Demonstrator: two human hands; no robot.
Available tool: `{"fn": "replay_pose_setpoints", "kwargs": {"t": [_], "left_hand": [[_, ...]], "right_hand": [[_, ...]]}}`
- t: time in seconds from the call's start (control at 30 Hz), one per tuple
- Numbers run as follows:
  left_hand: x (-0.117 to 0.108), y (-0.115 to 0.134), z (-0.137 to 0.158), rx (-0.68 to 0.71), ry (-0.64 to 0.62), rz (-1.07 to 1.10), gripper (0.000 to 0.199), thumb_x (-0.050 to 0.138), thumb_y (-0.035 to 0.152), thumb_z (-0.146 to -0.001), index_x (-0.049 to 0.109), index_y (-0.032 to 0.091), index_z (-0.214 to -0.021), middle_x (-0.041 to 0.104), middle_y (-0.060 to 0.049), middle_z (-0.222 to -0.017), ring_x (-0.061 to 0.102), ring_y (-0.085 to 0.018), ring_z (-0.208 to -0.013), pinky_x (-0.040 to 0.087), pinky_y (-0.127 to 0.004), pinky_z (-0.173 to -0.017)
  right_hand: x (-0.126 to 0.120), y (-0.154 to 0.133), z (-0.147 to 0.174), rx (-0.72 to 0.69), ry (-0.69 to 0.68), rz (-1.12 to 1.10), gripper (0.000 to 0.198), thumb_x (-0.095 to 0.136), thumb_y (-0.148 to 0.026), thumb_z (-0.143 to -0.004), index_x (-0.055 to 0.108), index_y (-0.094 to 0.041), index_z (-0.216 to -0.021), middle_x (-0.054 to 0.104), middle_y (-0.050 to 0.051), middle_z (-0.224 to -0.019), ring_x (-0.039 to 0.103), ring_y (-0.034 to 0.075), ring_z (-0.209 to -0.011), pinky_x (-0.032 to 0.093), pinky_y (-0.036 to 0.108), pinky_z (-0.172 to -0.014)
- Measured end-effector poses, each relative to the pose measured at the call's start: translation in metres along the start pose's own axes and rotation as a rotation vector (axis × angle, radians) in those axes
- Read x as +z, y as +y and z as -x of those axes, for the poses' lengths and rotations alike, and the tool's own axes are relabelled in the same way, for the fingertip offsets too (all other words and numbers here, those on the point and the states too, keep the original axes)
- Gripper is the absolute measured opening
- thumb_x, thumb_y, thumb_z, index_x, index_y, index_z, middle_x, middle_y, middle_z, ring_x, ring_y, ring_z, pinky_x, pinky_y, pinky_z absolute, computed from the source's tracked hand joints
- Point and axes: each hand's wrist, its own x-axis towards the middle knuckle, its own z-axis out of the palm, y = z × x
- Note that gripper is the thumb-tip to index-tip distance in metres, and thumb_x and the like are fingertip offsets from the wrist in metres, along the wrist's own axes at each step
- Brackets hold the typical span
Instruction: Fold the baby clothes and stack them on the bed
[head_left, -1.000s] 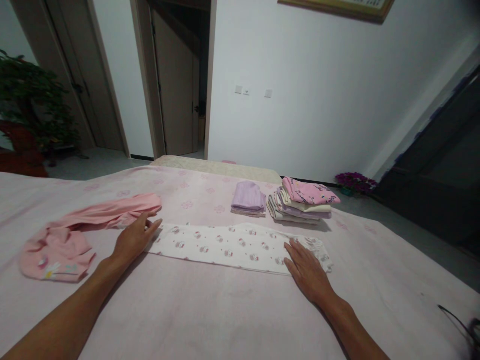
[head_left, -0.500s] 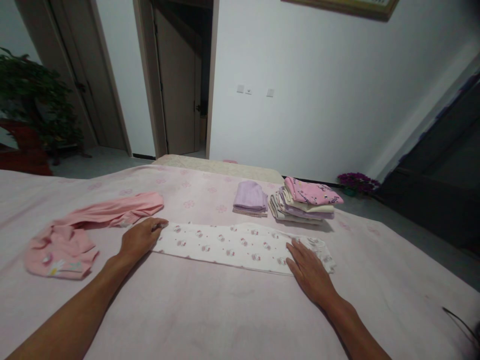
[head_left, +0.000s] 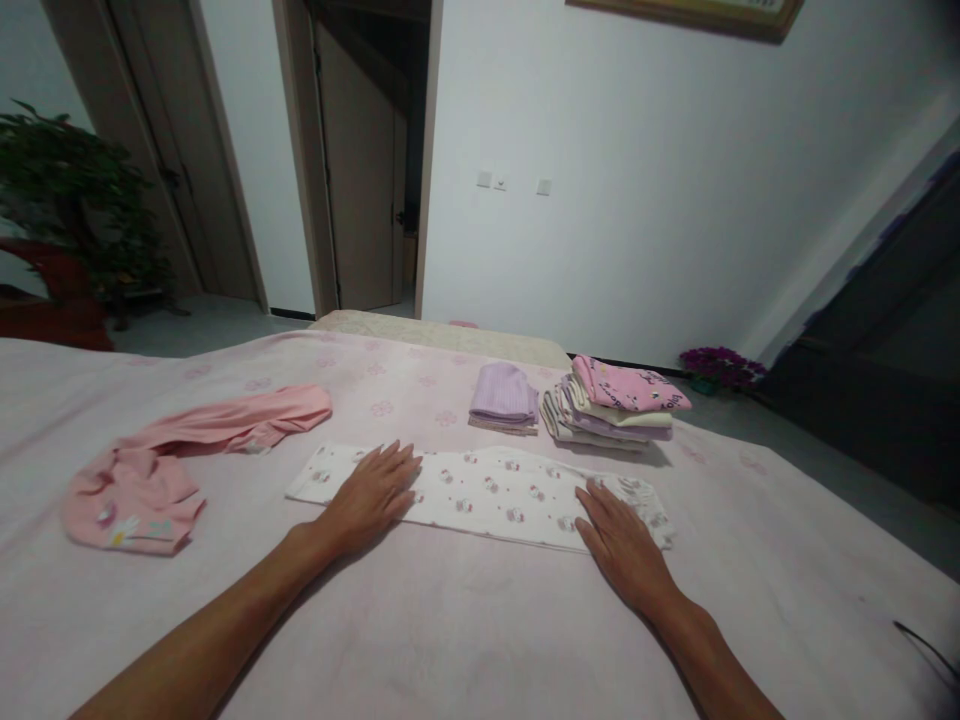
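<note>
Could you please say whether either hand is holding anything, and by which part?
Nothing is held: the left hand lies flat on the white garment toward its plain end, the right hand near its gathered end.

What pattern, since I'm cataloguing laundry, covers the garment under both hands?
Small greyish and red figures on a white garment; head view.

The person's left hand (head_left: 366, 502) and right hand (head_left: 624, 548) lay flat on a white printed garment (head_left: 480, 490) — the right near its gathered end. Beyond sat a lilac folded pile (head_left: 504, 396) and a taller stack (head_left: 609, 408); leftward, a pink garment (head_left: 154, 480).
</note>
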Motion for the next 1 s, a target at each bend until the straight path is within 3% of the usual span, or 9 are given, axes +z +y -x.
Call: {"fn": "replay_pose_setpoints", "kwargs": {"t": [0.17,0.33,0.47,0.63,0.73,0.83,1.0], "left_hand": [[0.01,-0.012,0.002,-0.152,-0.111,-0.096,0.065,0.032,0.055,-0.098,0.038,0.02,-0.152,0.027,-0.015,-0.161,0.023,-0.035,-0.149,0.021,-0.057,-0.118],[0.008,-0.028,0.008,-0.364,-0.001,-0.222,0.06,0.039,0.044,-0.097,0.048,0.012,-0.146,0.037,-0.022,-0.155,0.028,-0.042,-0.146,0.02,-0.061,-0.116],[0.012,-0.001,-0.003,-0.175,0.067,-0.143,0.051,0.037,0.036,-0.098,0.053,0.014,-0.141,0.041,-0.017,-0.155,0.029,-0.034,-0.147,0.022,-0.052,-0.12],[0.028,0.067,-0.035,0.11,-0.035,0.084,0.058,0.033,0.048,-0.1,0.045,0.017,-0.147,0.033,-0.017,-0.159,0.025,-0.032,-0.149,0.025,-0.049,-0.119],[0.038,0.095,-0.052,0.199,-0.102,0.12,0.064,0.031,0.055,-0.099,0.038,0.019,-0.151,0.029,-0.016,-0.161,0.021,-0.032,-0.15,0.022,-0.05,-0.12],[0.042,0.096,-0.057,0.171,-0.147,0.081,0.067,0.029,0.059,-0.098,0.035,0.023,-0.153,0.025,-0.014,-0.162,0.019,-0.033,-0.151,0.02,-0.052,-0.12],[0.042,0.062,-0.047,0.087,-0.132,0.01,0.065,0.029,0.061,-0.097,0.034,0.029,-0.154,0.024,-0.01,-0.162,0.02,-0.032,-0.15,0.017,-0.053,-0.12]], "right_hand": [[0.003,0.003,0.0,-0.018,0.0,0.008,0.055,0.032,-0.048,-0.1,0.048,-0.02,-0.145,0.039,0.009,-0.156,0.033,0.025,-0.145,0.026,0.047,-0.118],[0.002,0.001,0.0,-0.001,-0.013,0.015,0.055,0.032,-0.047,-0.1,0.048,-0.02,-0.145,0.04,0.01,-0.155,0.032,0.026,-0.145,0.024,0.048,-0.118],[-0.004,-0.004,0.0,0.003,-0.043,0.013,0.055,0.032,-0.046,-0.1,0.046,-0.019,-0.146,0.038,0.011,-0.157,0.029,0.026,-0.146,0.023,0.048,-0.119],[-0.013,-0.01,0.001,0.022,-0.078,0.02,0.055,0.033,-0.044,-0.101,0.045,-0.017,-0.147,0.035,0.011,-0.158,0.028,0.026,-0.147,0.022,0.046,-0.119],[-0.016,-0.011,0.003,0.026,-0.093,0.016,0.056,0.033,-0.045,-0.101,0.044,-0.017,-0.148,0.035,0.01,-0.158,0.027,0.026,-0.147,0.022,0.045,-0.119],[-0.018,-0.009,0.006,0.033,-0.108,0.009,0.055,0.032,-0.045,-0.101,0.043,-0.018,-0.148,0.033,0.01,-0.159,0.027,0.025,-0.148,0.02,0.044,-0.12],[-0.027,-0.014,0.007,0.063,-0.099,-0.007,0.052,0.032,-0.04,-0.102,0.047,-0.017,-0.145,0.039,0.01,-0.156,0.032,0.025,-0.145,0.021,0.042,-0.119]]}}
